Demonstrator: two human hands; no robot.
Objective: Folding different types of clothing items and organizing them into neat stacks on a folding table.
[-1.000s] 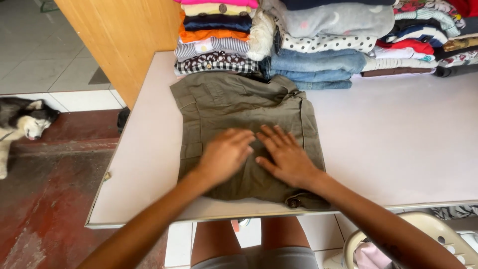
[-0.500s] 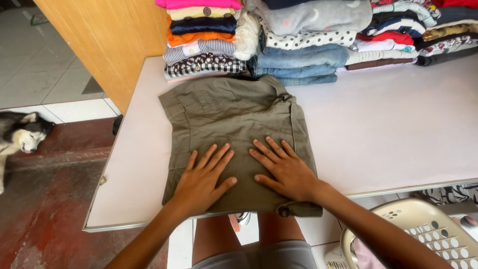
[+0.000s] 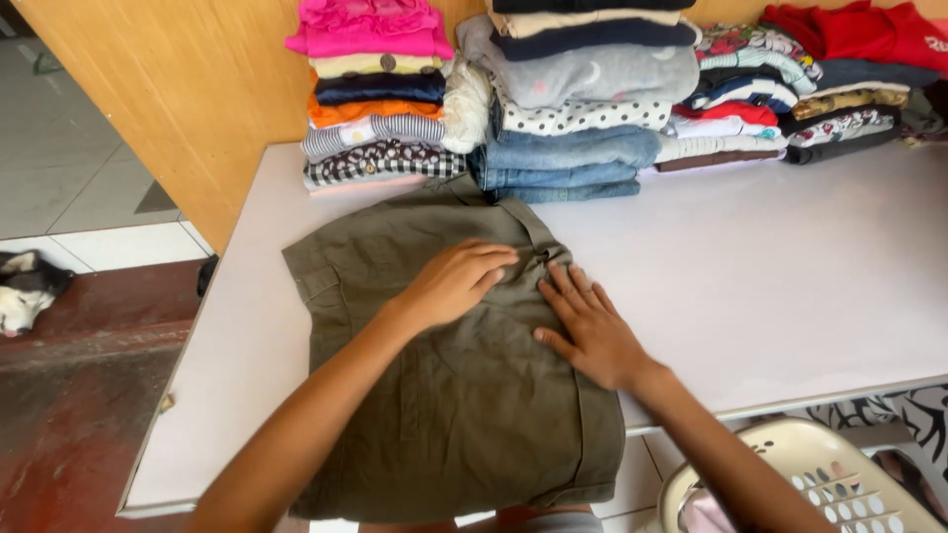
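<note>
Olive-green shorts (image 3: pixel 434 395) lie flat on the white table (image 3: pixel 790 286), toward its left near part; the waistband sits at the far end and the leg hems overhang the near edge, so the long axis of the garment runs near to far.

Left hand (image 3: pixel 459 281): palm down on the upper middle of the shorts; fingers held together and curled slightly, their tips pressing the cloth near the waistband button; nothing is pinched.

Right hand (image 3: pixel 588 331): flat on the right half of the shorts, just right of the left hand; fingers spread and pointing far-left; nothing is gripped.

Governing relation: both hands rest on the garment itself; the bulk of the cloth lies near of the fingertips, the waistband just beyond them; the left hand is the nearer to the waistband, the right hand the nearer to the right edge of the shorts.

Surroundings: stacks of folded clothes (image 3: pixel 568 109) line the far side of the table, the nearest stack just beyond the waistband; a beige laundry basket (image 3: pixel 820 484) stands at the near right, below table level; a dog (image 3: pixel 25 286) lies on the floor at far left.
</note>
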